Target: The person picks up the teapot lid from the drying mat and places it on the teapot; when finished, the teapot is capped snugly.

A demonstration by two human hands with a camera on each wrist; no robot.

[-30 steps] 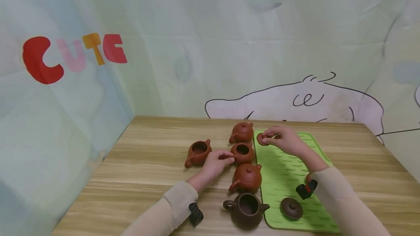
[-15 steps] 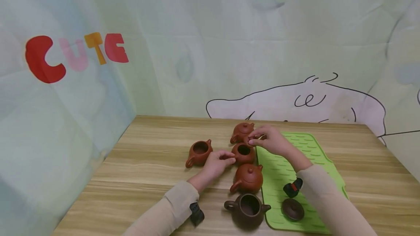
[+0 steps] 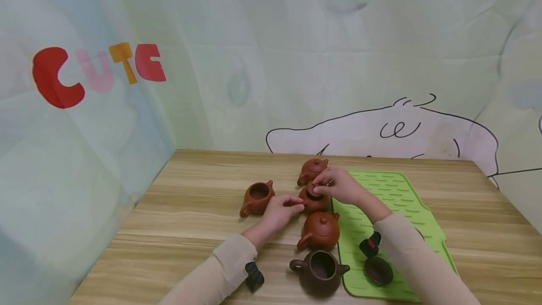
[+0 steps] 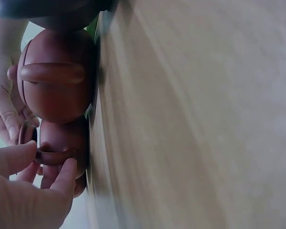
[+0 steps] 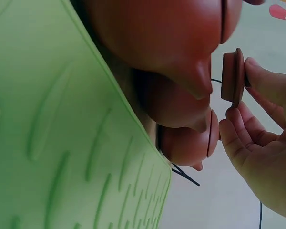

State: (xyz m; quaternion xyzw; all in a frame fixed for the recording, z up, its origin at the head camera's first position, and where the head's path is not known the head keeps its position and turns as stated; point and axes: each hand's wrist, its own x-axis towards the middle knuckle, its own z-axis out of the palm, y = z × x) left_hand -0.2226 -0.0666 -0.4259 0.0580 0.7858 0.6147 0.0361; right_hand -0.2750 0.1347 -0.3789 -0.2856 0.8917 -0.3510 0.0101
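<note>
My right hand point(image 3: 343, 188) pinches a reddish-brown teapot lid point(image 5: 233, 76) by its knob. The lid hangs tilted just above the uncovered mouth of a small reddish-brown teapot point(image 3: 314, 204), apart from its body in the right wrist view. With thumb and fingers, my left hand point(image 3: 277, 211) pinches that teapot's handle point(image 4: 52, 157). A lidded teapot point(image 3: 313, 170) stands just behind it, and another lidded teapot point(image 3: 321, 230) just in front. To the left of the row is an uncovered reddish-brown teapot point(image 3: 258, 196).
A dark brown uncovered teapot point(image 3: 320, 272) stands at the near end of the row. Right of the row lies a green ridged mat point(image 3: 394, 192), bearing a dark brown lid point(image 3: 378, 271). Part of a reddish item point(image 3: 419, 233) shows behind my right sleeve.
My right hand has carried the lid left from over the mat's far corner to above the uncovered teapot's mouth. My left hand has stayed at the handle.
</note>
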